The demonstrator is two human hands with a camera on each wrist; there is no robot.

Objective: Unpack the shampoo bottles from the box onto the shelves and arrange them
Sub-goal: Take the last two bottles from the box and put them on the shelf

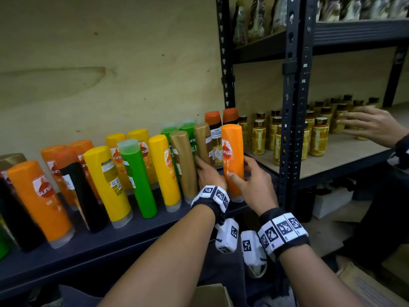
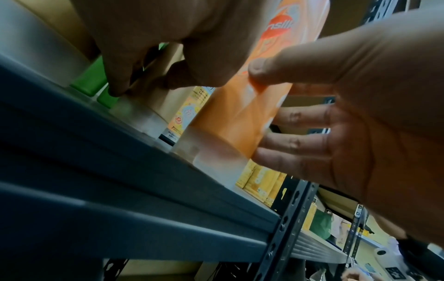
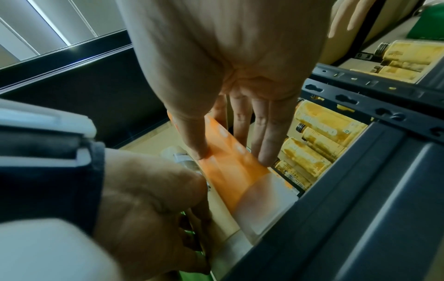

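Many shampoo bottles stand cap-down in rows on the dark shelf (image 1: 106,242): orange, yellow, green, black and gold. At the row's right end my right hand (image 1: 240,170) grips an orange Sunsilk bottle (image 1: 232,151), thumb on its front and fingers behind; its clear cap rests on the shelf. The right wrist view shows the same grip of that hand (image 3: 230,152) on the orange bottle (image 3: 230,171). Just left of it, my left hand (image 1: 204,167) curls its fingers round a gold bottle (image 1: 203,145) in the back row. A cardboard box (image 1: 212,295) edge shows at the bottom.
A black slotted upright (image 1: 292,120) divides this shelf from the neighbouring rack, where several small yellow bottles (image 1: 318,138) stand. Another person's hand (image 1: 371,125) hovers over them at the right. Packets fill the upper shelf (image 1: 354,32). White boxes (image 1: 332,202) lie below.
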